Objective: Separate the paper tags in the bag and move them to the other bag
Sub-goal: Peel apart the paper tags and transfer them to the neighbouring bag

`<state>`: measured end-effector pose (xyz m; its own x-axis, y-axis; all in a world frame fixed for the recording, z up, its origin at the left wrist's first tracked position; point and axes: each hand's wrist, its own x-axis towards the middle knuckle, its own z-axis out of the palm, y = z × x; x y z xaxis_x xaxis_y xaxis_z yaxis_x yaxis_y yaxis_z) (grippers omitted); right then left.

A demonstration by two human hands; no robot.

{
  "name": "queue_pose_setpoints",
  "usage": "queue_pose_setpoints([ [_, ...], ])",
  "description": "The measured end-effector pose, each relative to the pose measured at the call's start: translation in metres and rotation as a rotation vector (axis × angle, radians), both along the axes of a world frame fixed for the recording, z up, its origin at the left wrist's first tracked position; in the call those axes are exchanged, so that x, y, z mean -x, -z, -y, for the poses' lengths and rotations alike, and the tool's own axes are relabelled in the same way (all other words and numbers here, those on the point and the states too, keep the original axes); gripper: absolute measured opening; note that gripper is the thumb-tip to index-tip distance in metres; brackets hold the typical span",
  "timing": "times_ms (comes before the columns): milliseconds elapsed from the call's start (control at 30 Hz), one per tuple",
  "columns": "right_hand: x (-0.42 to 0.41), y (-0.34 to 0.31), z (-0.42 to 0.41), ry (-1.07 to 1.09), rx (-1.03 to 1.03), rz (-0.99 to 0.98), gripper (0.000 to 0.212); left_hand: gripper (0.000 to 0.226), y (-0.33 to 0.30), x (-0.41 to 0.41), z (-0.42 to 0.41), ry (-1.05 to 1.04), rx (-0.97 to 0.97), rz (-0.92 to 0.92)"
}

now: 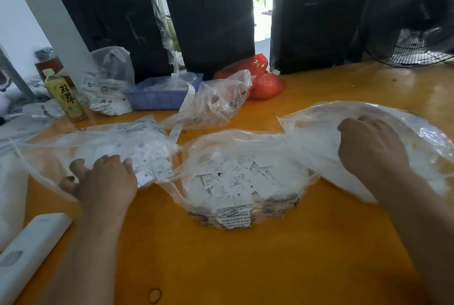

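Left hand: the left hand [103,179] lay with fingers spread, relaxed, on the clear plastic left bag [98,142].
Right hand: the right hand [371,147] gripped the clear right bag [393,117].
Tags: small white printed paper tags [235,179] lay in the clear middle bag [245,208] on the orange table [245,267].

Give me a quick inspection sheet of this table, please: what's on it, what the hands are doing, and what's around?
Surface: orange table, a rubber band near its front edge.
Job's things: three clear bags in front: left bag, middle bag full of paper tags, right bag.
Clutter: bottle, blue tray, red bag, two more clear bags behind, white device at left.
Hands: left hand with fingers spread on the left bag; right hand reaching into the right bag, fingers hidden.
Cables: nothing seen.
Surroundings: black wrapped bundles, fan, bright doorway behind.
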<state>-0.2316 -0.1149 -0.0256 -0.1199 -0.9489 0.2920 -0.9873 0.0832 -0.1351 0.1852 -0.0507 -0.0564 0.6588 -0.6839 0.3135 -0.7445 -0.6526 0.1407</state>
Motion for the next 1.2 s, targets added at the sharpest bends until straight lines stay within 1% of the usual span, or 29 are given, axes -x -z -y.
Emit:
queue_pose_setpoints([
  [67, 0.008, 0.001, 0.001, 0.032, -0.096, -0.025, 0.021, 0.055, 0.001, 0.005, 0.001, -0.028, -0.105, -0.023],
  [133, 0.013, 0.003, 0.003, 0.056, -0.188, -0.056, 0.023, 0.057, 0.000, 0.010, 0.001, -0.005, -0.086, -0.015],
  [200, 0.012, 0.005, 0.005, 0.068, -0.232, -0.058, 0.022, 0.053, -0.001, 0.018, 0.000, 0.044, 0.048, 0.026],
  [267, 0.011, 0.005, 0.007, 0.081, -0.216, -0.023, 0.024, 0.045, -0.001, 0.028, 0.000, 0.128, 0.217, 0.087],
  [333, 0.010, 0.004, 0.008, 0.082, -0.155, 0.018, 0.023, 0.038, -0.001, 0.043, -0.001, 0.247, 0.378, 0.151],
  [400, 0.010, 0.002, 0.007, 0.049, -0.056, 0.025, 0.021, 0.040, -0.002, 0.060, -0.001, 0.405, 0.497, 0.158],
  [433, 0.010, 0.002, 0.007, 0.020, 0.003, 0.022, 0.021, 0.044, -0.002, 0.069, -0.001, 0.503, 0.522, 0.132],
  [500, 0.007, 0.004, 0.007, -0.053, 0.119, 0.055, 0.016, 0.048, -0.002, 0.086, -0.002, 0.721, 0.532, 0.044],
  [533, 0.004, 0.004, 0.006, -0.105, 0.172, 0.111, 0.015, 0.047, -0.001, 0.094, -0.003, 0.818, 0.539, -0.005],
  [600, -0.008, 0.002, 0.001, -0.242, 0.293, 0.298, 0.015, 0.042, 0.002, 0.109, -0.006, 0.937, 0.558, -0.101],
  [633, -0.016, 0.000, -0.004, -0.316, 0.342, 0.431, 0.014, 0.039, 0.003, 0.116, -0.007, 0.968, 0.562, -0.153],
  [667, -0.024, 0.000, -0.009, -0.395, 0.348, 0.590, 0.011, 0.037, 0.003, 0.121, -0.008, 0.990, 0.558, -0.230],
  [700, -0.033, 0.000, -0.015, -0.481, 0.300, 0.763, 0.010, 0.037, 0.004, 0.126, -0.009, 1.007, 0.543, -0.337],
  [767, -0.051, 0.004, -0.026, -0.647, 0.112, 1.075, 0.011, 0.043, 0.006, 0.132, -0.010, 1.050, 0.481, -0.591],
  [833, -0.067, 0.011, -0.034, -0.743, -0.039, 1.238, 0.012, 0.060, 0.007, 0.136, -0.010, 1.091, 0.380, -0.880],
  [867, -0.074, 0.015, -0.036, -0.771, -0.079, 1.273, 0.012, 0.064, 0.009, 0.137, -0.010, 1.103, 0.330, -0.987],
  [900, -0.079, 0.019, -0.037, -0.790, -0.107, 1.291, 0.010, 0.063, 0.010, 0.137, -0.010, 1.104, 0.290, -1.034],
  [967, -0.084, 0.026, -0.036, -0.799, -0.155, 1.305, 0.007, 0.045, 0.012, 0.138, -0.009, 1.069, 0.252, -1.007],
  [1033, -0.085, 0.028, -0.036, -0.779, -0.169, 1.311, 0.009, 0.028, 0.013, 0.138, -0.009, 1.035, 0.283, -1.043],
  [1100, -0.084, 0.028, -0.035, -0.741, -0.142, 1.331, 0.015, 0.020, 0.012, 0.138, -0.009, 1.005, 0.339, -1.119],
  [1133, -0.084, 0.027, -0.035, -0.725, -0.140, 1.338, 0.022, 0.018, 0.011, 0.138, -0.010, 0.990, 0.358, -1.149],
  [1200, -0.082, 0.027, -0.035, -0.707, -0.190, 1.287, 0.035, 0.018, 0.010, 0.138, -0.010, 0.957, 0.389, -1.206],
])
